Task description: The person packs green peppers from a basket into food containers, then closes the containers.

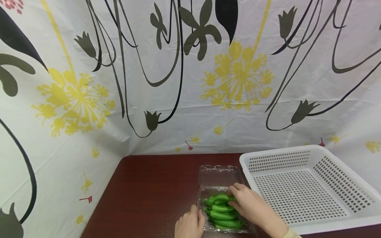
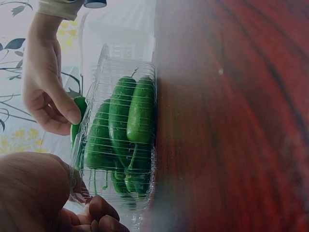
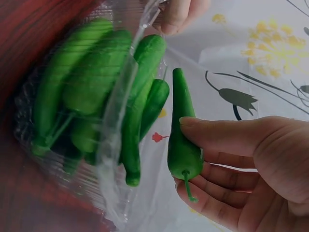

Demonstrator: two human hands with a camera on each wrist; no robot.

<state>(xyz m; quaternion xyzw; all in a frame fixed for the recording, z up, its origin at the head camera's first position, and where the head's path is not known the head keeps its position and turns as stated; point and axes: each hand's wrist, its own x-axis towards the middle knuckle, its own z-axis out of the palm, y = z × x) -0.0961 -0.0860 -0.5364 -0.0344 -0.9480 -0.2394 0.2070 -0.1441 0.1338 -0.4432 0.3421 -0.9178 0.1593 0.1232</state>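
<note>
A clear plastic clamshell box (image 1: 200, 201) stands on the table with its lid (image 1: 220, 178) folded back behind it. Several green peppers (image 1: 224, 216) lie in it, some heaped up past the rim. My right hand (image 1: 253, 206) is over the box's right side. In the right wrist view it pinches one green pepper (image 3: 182, 145) between thumb and fingers, stem pointing down in that view, apart from the others. My left hand (image 1: 190, 223) is at the box's left edge; in the left wrist view its fingertips (image 2: 104, 210) grip the box's side.
A large white perforated plastic basket (image 1: 297, 195) stands to the right, close beside the box. Dark red-brown tabletop (image 1: 148, 191) stretches to the left. A white sheet with printed flowers (image 1: 190, 89) hangs behind the table and at its sides.
</note>
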